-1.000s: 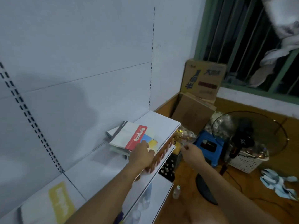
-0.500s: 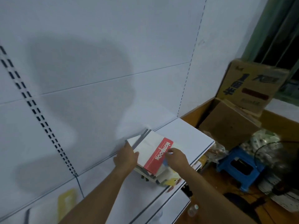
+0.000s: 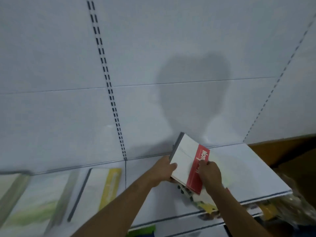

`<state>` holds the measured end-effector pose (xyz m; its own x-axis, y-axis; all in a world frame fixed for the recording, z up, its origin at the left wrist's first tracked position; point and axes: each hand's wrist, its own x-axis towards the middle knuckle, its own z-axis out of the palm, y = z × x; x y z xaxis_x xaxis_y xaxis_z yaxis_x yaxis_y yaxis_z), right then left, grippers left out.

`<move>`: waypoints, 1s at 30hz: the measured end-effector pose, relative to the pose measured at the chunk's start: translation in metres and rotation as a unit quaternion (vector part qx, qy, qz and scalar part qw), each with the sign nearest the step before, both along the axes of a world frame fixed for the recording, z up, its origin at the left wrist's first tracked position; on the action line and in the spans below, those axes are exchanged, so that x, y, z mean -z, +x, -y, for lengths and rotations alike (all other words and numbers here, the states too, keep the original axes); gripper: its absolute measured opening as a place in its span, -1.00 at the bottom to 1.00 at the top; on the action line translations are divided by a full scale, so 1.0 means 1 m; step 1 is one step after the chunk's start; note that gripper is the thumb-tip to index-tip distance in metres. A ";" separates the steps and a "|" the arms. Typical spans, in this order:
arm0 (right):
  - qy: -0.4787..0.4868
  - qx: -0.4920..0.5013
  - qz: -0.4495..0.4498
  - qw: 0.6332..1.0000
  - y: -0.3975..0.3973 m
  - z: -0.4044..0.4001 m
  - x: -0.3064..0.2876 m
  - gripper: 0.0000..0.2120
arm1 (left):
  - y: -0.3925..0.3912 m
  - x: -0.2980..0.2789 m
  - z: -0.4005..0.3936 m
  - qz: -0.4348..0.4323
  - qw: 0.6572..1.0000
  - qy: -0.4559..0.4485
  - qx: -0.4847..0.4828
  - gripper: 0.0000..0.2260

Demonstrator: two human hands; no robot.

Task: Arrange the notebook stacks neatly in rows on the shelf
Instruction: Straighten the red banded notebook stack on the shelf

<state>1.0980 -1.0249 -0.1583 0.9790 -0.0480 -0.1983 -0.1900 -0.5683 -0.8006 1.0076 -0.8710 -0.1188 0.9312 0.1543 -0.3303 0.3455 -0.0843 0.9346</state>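
both hands are on a notebook stack (image 3: pixel 186 161) above the right part of the white shelf (image 3: pixel 242 170). the left hand (image 3: pixel 163 171) grips the stack's left edge near its grey spine, fingers curled under and thumb on the white cover. the right hand (image 3: pixel 209 173) is closed on the right side, fingers pressed on the red band that runs down the top cover (the lettering on it is partly hidden by the fingers). the stack is tilted, its far end raised toward the white back panel (image 3: pixel 153 48), and its near end sits low over the shelf; whether it touches the shelf i cannot tell. lower notebooks in the stack fan out unevenly beneath the right hand, with dark and yellow bits showing at the shelf's front edge.

to the left, past the slotted upright (image 3: pixel 109 86), a notebook with a yellow band (image 3: pixel 100 189) lies flat on the shelf, its grey spine on the left. further left another notebook with a green-tinted cover (image 3: pixel 39 197) lies flat, blurred, and a third is cut off by the picture's edge. a shadow of a head falls on the back panel above the hands. a brown cardboard box (image 3: pixel 290 156) shows at the far right, beyond the shelf's end
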 end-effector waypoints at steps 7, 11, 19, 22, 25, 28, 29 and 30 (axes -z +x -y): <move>0.130 -0.190 0.039 0.972 -0.052 -0.123 -0.016 -0.73 | -0.114 -0.007 -0.058 0.060 0.963 -0.001 -0.263 -0.85; 0.180 -0.321 -0.018 0.930 -0.131 -0.205 -0.029 -0.80 | -0.208 -0.013 -0.101 0.065 0.930 0.021 -0.361 -0.86; 0.169 -0.524 0.021 0.835 -0.319 -0.335 -0.045 -0.78 | -0.411 -0.018 -0.168 0.069 0.897 0.058 -0.432 -0.61; 0.174 -0.579 0.031 0.796 -0.404 -0.380 -0.047 -0.73 | -0.492 -0.013 -0.196 0.073 0.877 0.045 -0.473 -0.63; 0.159 -0.613 0.028 0.773 -0.486 -0.424 -0.044 -0.71 | -0.569 -0.005 -0.227 0.078 0.844 0.040 -0.529 -0.69; 0.154 -0.642 0.010 0.751 -0.560 -0.464 -0.040 -0.74 | -0.638 0.001 -0.254 0.072 0.816 0.038 -0.572 -0.73; 0.153 -0.650 0.007 0.744 -0.581 -0.475 -0.039 -0.77 | -0.657 0.003 -0.262 0.070 0.810 0.034 -0.581 -0.74; 0.154 -0.657 0.005 0.738 -0.599 -0.485 -0.038 -0.80 | -0.674 0.003 -0.269 0.067 0.804 0.029 -0.590 -0.74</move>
